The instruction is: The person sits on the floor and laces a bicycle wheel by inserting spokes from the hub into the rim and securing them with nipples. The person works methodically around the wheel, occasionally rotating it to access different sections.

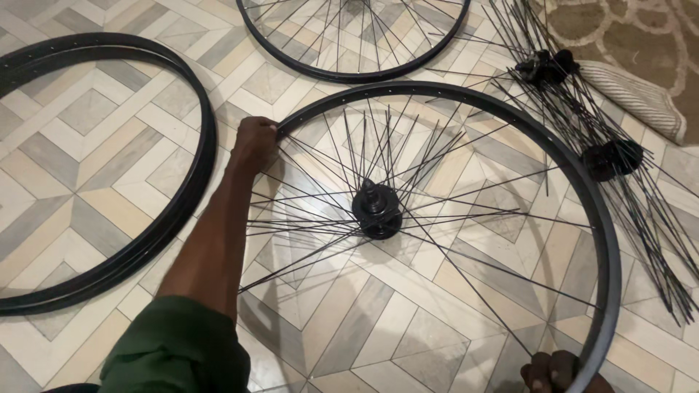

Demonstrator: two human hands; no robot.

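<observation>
A black metal bicycle rim (582, 182), its thin steel spokes (437, 196) fanning loosely from a black hub (377, 211), lies flat on the patterned tile floor (109, 153), steadied by the left hand (253, 142) pinching its far edge and the right hand (557, 371) closed on the near edge; 2 bare rims (196, 175) rest alongside.

Stood hemmed in by loose spokes (437, 182) fanning from the hub (377, 209) inside the rim (582, 182); lay open over bare tiled floor (95, 138) between that and the empty rims (182, 204), blocked rightward by spoked hubs (611, 159).
</observation>
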